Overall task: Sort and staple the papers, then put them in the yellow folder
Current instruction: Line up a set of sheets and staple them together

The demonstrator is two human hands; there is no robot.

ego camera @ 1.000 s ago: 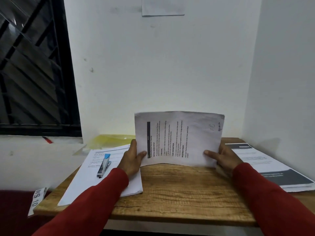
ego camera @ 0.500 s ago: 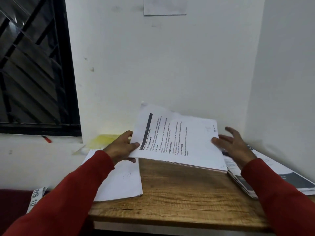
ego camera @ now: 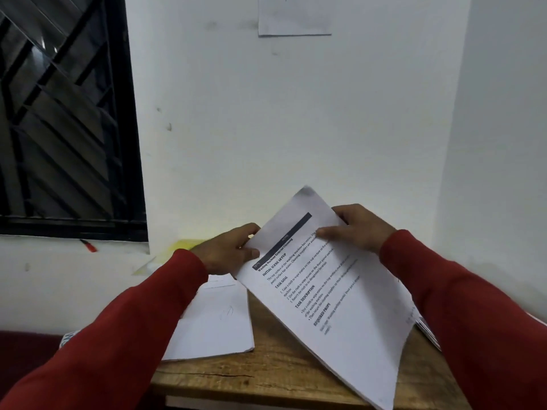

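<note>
Two hands hold one sheaf of printed papers above a wooden table. The left hand grips the sheaf at its left top corner, thumb laid on the printed face and fingers curled behind the edge. The right hand pinches the top edge farther right, its thumb pressed flat on the page beside the dark header bar and the other fingers wrapped behind the sheets. The sheaf is tilted, its top corner raised toward the wall and its lower right corner dropping to the near edge of the table; the layered edges of several sheets show along its lower left side. Headings such as "TASK GOAL" and "TASK DESCRIPTION" can be read on the top page.

On the table to the left lies a flat pile of white sheets, partly under the left sleeve. Behind the left hand, against the wall, a strip of the yellow folder shows. At the right, just past the right sleeve, the edges of another stack of papers peek out. A barred window fills the upper left, and a sheet is stuck on the wall above.
</note>
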